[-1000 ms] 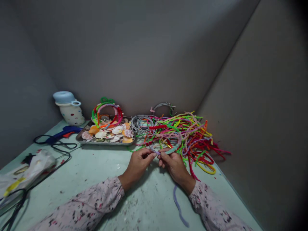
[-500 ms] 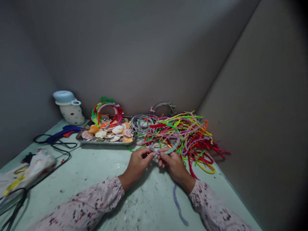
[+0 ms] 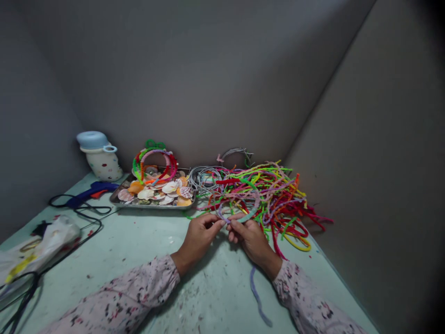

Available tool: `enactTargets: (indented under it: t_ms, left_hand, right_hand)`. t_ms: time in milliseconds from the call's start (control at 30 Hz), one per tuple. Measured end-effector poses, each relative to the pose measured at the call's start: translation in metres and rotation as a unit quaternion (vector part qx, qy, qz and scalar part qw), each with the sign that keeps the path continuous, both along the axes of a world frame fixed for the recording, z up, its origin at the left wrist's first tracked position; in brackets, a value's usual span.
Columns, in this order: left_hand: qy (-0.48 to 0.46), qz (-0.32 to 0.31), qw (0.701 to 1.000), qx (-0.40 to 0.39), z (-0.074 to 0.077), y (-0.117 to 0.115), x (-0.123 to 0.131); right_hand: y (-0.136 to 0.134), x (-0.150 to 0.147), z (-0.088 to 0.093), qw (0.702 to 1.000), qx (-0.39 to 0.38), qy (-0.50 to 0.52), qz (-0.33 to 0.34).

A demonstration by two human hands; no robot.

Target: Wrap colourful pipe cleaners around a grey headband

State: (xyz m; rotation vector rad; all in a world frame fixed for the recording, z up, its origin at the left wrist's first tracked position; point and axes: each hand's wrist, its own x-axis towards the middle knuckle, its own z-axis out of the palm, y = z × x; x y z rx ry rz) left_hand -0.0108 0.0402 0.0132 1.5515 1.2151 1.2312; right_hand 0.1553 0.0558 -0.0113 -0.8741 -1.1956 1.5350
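Low in front of the colourful heap, both hands hold a wire hoop partly wrapped in red, green, lilac and pale teal pipe cleaner. My left hand is closed, thumb and forefinger pinching the purple pipe cleaner at the hoop's lower edge. My right hand is closed on the hoop just beside it, at the teal stretch. Their fingertips nearly meet. A separate-looking lilac pipe cleaner lies below my right wrist; whether it joins the hoop is hidden.
Behind the hands lie loose pipe cleaners and bare wire coils. A metal tray holds shells, with finished-looking wrapped hoops on top. Leftward are a lidded bottle, a blue glue gun, black cable and a plastic bag.
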Motion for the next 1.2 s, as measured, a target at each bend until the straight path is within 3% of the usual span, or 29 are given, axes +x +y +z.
enactTargets:
  t_ms: [667, 1200]
  left_hand:
    - [-0.011, -0.001, 1.000, 0.013, -0.0016, -0.0005, -0.0001]
    - [-0.023, -0.008, 0.999, -0.025, -0.0029, 0.0019, -0.0003]
  right_hand:
    - [0.0000, -0.0012, 0.0024, 1.000, -0.019, 0.009, 0.022]
    - [0.0016, -0.0009, -0.0001, 0.999, -0.009, 0.005, 0.033]
